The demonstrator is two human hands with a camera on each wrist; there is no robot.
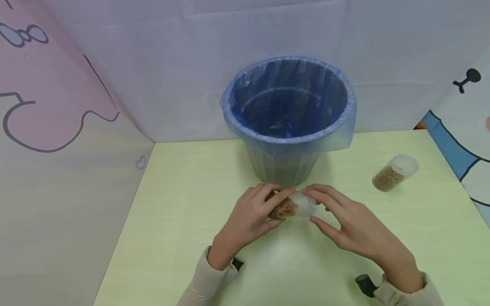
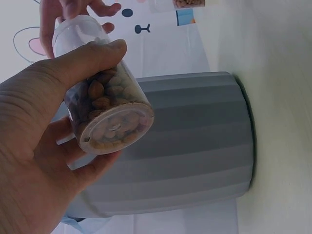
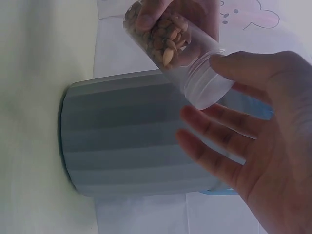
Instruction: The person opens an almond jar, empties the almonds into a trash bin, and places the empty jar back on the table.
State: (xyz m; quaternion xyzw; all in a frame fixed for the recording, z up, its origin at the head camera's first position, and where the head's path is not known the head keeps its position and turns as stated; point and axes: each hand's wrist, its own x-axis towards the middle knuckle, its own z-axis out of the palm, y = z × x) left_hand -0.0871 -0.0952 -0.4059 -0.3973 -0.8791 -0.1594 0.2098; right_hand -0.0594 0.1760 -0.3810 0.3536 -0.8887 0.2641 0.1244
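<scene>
Left fingers [image 1: 280, 198] hold nut jar [image 1: 286, 209] | right fingers [image 1: 324, 198] wide around lid [image 1: 308, 205] | lined bin [image 1: 283, 166] just beyond | second jar [image 1: 388, 177] right

Long beige sleeves [image 1: 206, 279], black attachments [image 1: 365, 285] — small

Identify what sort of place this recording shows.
Probably a makeshift tabletop filming booth: a creased white backdrop behind, cartoon-patterned side panels flanking the table, and a lined bin standing on it.

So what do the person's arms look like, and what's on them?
The left sleeve and right sleeve are plain pale beige, reaching the wrists. A small black piece juts out beside each. The left grip and right grip look gloveless.
</scene>
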